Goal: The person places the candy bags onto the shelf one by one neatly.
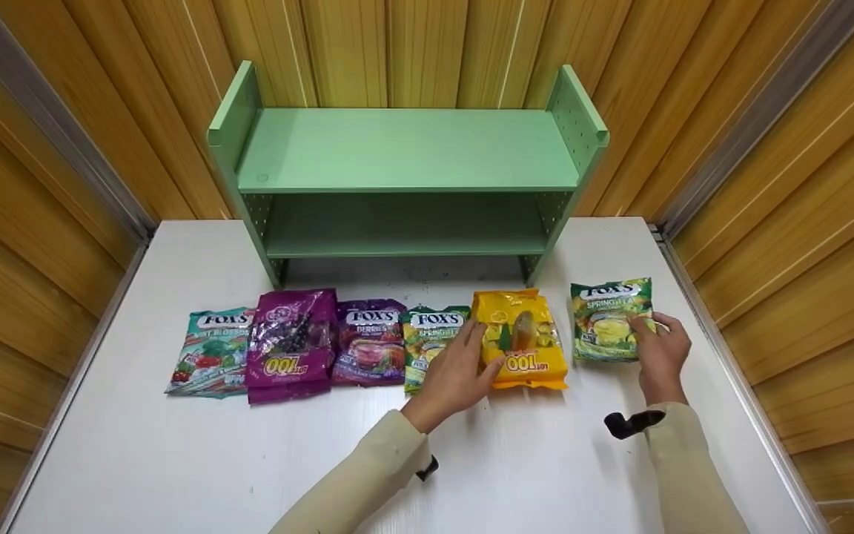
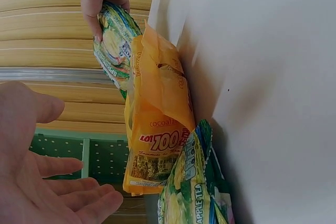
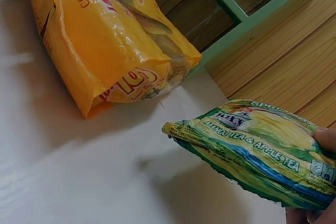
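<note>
My right hand grips the right edge of a green Fox's Spring Tea candy bag, thumb on its front. In the right wrist view that candy bag is held above the white table, its shadow below. My left hand is over the gap between a second green Fox's candy bag and a yellow Lot 100 candy bag. The left wrist view shows the left hand with fingers spread and nothing in them, beside the yellow bag.
Farther left lie a purple Fox's Berries bag, a magenta Lot 100 bag and a teal Fox's bag. Behind the row stands a green shelf on the white table. Wood-panelled walls enclose it.
</note>
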A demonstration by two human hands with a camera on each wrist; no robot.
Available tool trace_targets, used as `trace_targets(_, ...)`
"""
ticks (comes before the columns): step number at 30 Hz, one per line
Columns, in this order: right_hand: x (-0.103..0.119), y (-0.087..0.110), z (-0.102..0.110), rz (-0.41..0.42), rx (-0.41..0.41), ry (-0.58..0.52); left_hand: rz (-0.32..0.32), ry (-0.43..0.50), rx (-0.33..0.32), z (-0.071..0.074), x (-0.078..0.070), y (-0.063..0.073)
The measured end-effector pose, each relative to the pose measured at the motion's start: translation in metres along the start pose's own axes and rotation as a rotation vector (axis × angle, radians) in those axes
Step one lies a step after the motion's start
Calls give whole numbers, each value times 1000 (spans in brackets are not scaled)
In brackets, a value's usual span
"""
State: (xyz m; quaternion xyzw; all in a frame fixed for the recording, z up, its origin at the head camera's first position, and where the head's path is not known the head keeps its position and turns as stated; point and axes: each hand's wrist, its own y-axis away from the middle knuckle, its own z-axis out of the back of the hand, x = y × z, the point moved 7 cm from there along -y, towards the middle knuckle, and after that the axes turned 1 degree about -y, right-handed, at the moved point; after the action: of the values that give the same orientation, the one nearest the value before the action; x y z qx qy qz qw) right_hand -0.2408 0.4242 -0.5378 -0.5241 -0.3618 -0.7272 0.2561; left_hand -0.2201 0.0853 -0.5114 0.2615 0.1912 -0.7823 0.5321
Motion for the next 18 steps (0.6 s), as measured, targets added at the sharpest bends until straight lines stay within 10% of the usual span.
trace_targets(18, 18, 22, -16, 3, 57, -127, 24, 28, 5, -1, 1, 0)
